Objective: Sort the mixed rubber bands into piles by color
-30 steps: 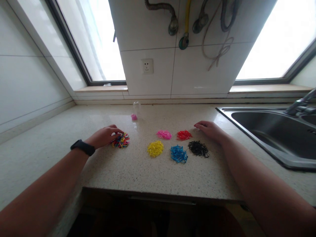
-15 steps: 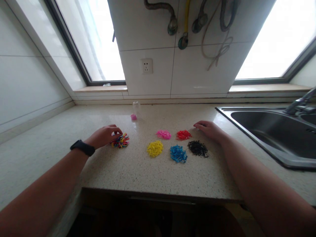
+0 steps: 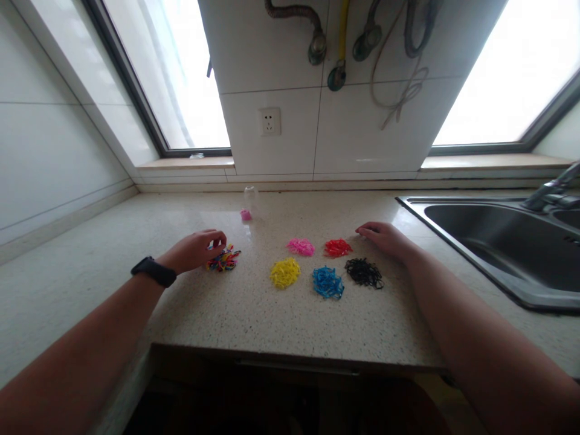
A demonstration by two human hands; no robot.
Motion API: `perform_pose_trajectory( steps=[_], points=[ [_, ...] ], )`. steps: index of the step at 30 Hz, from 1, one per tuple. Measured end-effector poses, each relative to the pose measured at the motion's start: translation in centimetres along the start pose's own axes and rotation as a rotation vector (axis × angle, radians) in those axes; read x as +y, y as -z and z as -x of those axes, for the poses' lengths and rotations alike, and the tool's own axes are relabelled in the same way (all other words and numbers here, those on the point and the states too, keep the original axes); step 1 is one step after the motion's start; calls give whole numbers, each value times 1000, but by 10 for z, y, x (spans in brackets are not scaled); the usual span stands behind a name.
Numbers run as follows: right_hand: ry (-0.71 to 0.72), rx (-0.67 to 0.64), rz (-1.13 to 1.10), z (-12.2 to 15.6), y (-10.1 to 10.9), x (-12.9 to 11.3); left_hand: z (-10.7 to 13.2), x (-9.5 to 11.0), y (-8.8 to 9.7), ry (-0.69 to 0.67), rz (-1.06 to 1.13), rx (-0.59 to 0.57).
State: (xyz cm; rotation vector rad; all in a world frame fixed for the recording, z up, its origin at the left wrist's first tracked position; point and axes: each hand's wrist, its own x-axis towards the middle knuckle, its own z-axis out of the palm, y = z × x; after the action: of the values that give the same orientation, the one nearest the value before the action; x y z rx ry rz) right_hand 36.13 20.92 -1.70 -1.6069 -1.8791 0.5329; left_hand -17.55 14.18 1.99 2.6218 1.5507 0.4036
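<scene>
My left hand (image 3: 199,249), with a dark watch (image 3: 154,271) on its wrist, has its fingers curled down onto a mixed-colour heap of small rubber bands (image 3: 226,260). Part of that heap is hidden under the fingers. Resting on the counter, my right hand (image 3: 384,237) holds thumb and fingertips together; anything between them is too small to see. It lies just right of the red rubber bands (image 3: 337,248). Sorted piles of pink rubber bands (image 3: 301,246), yellow rubber bands (image 3: 285,273), blue rubber bands (image 3: 327,282) and black rubber bands (image 3: 364,273) lie between the hands.
A clear cup-like container (image 3: 250,196) stands at the back, with a small pink item (image 3: 245,214) in front of it. To the right is a steel sink (image 3: 471,266) with a faucet (image 3: 550,190). The speckled counter (image 3: 272,326) ends at a front edge near me.
The fingers of my left hand have shifted slightly right, and the mixed heap has spread a little that way. My right hand and the sorted piles look unchanged.
</scene>
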Motion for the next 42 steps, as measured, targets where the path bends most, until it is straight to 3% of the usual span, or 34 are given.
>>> perform_pose_trajectory(
  steps=[13,23,28,37,42],
  points=[
    [4,-8,9,-1,0,2,0,11,3,11,77,5],
    [16,-10,4,-2,1,0,-4,37,4,0,218,30],
    [-2,-9,-5,-1,0,0,-5,64,1,22,417,9],
    [14,-1,-3,-1,-2,1,0,141,4,6,712,-54],
    [33,-5,-4,-1,-2,1,5,159,3,76,876,-115]
  ],
)
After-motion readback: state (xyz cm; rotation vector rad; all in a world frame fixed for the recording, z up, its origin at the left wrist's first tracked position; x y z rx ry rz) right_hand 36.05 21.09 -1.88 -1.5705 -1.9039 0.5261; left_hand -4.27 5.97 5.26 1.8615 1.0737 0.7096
